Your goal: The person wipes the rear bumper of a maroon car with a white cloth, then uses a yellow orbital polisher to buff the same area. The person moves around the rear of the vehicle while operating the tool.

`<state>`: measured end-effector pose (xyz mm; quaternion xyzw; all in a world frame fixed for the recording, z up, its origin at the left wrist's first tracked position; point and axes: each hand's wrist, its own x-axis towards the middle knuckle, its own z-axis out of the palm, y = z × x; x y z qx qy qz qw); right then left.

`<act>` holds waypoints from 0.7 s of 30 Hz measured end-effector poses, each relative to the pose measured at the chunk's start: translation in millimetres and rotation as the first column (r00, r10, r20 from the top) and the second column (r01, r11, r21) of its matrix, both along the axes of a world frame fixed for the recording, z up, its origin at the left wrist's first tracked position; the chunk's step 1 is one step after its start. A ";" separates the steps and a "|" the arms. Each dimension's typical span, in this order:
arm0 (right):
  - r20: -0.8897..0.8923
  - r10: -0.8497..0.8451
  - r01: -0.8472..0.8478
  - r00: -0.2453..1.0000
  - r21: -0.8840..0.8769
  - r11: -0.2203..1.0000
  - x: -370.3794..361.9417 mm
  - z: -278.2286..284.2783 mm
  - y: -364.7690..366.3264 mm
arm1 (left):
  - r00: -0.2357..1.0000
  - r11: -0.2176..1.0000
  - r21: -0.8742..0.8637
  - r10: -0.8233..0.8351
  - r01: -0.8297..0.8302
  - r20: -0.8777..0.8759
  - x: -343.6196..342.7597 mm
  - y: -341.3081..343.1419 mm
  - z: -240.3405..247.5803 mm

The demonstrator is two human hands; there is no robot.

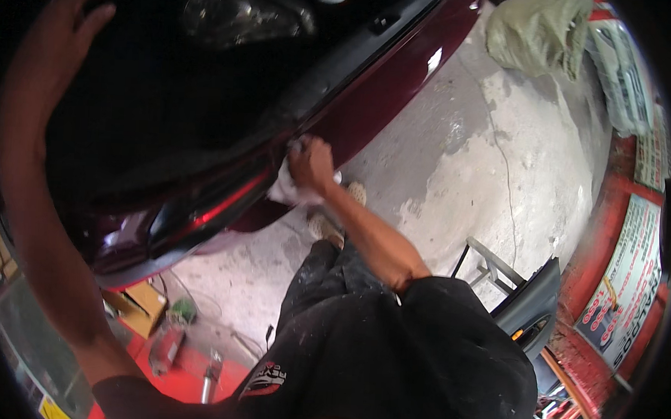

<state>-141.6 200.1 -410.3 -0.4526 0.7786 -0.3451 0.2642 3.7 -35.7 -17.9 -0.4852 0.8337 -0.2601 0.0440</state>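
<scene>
My right hand [312, 163] is closed on a white cloth [282, 188] and presses it against the edge of a dark red car body [381, 103]. The cloth hangs below my fingers, and part of it is hidden by the hand. To its left, a long red car light [227, 206] runs along the same edge. My left hand [73, 20] is raised at the far left over the dark glossy surface [167, 112] of the car. Its visible fingers are spread and hold nothing; whether it touches the surface is too dark to tell.
Patchy grey concrete floor [457, 162] lies to the right of the car. A pale sack [538, 35] and a plastic-wrapped bundle [624, 76] are at the far right. A dark car panel with an orange lamp [529, 311] leans nearby. A cardboard box [140, 306] sits at lower left.
</scene>
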 end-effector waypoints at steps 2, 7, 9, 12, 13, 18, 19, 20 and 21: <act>0.319 0.080 -0.075 0.944 -0.028 0.997 -0.3 11.7 -1.7 | 0.999 0.998 0.056 0.041 -0.039 -0.034 -6.7 1.9 6.1; 0.131 -0.117 0.092 0.984 0.181 0.979 -25.0 38.7 -9.7 | 0.986 0.999 0.040 0.027 -0.021 -0.162 -15.0 10.4 4.3; 0.234 -0.066 0.041 0.970 0.109 0.993 -21.1 40.8 -4.5 | 0.979 0.997 0.041 -0.053 0.062 -0.197 -11.4 12.2 2.3; 0.287 -0.007 0.010 0.958 -0.009 1.000 -3.1 32.9 15.7 | 0.981 0.993 0.087 -0.061 0.078 -0.185 -2.8 16.3 -3.6; 0.167 -0.021 0.014 0.986 0.043 0.999 -2.5 27.7 25.9 | 0.980 0.993 0.110 -0.029 0.051 -0.197 -0.6 16.9 -5.4; -0.080 0.025 -0.019 0.996 0.080 0.997 -41.3 -1.7 15.5 | 0.995 0.992 0.122 -0.013 0.026 -0.100 1.0 3.0 -8.7; -0.141 -0.001 -0.001 0.990 -0.016 1.000 -42.3 -4.0 20.6 | 0.996 0.995 0.096 -0.026 0.035 -0.087 1.8 -1.1 -8.4; -0.216 -0.042 0.009 0.976 -0.154 0.988 -37.7 -4.2 33.2 | 0.998 0.997 0.078 0.001 0.003 -0.061 4.9 -0.1 -11.6; -0.204 0.046 -0.064 0.978 -0.086 0.994 -27.5 -3.7 48.5 | 0.995 0.998 0.042 -0.037 0.041 -0.096 6.7 -1.3 -15.5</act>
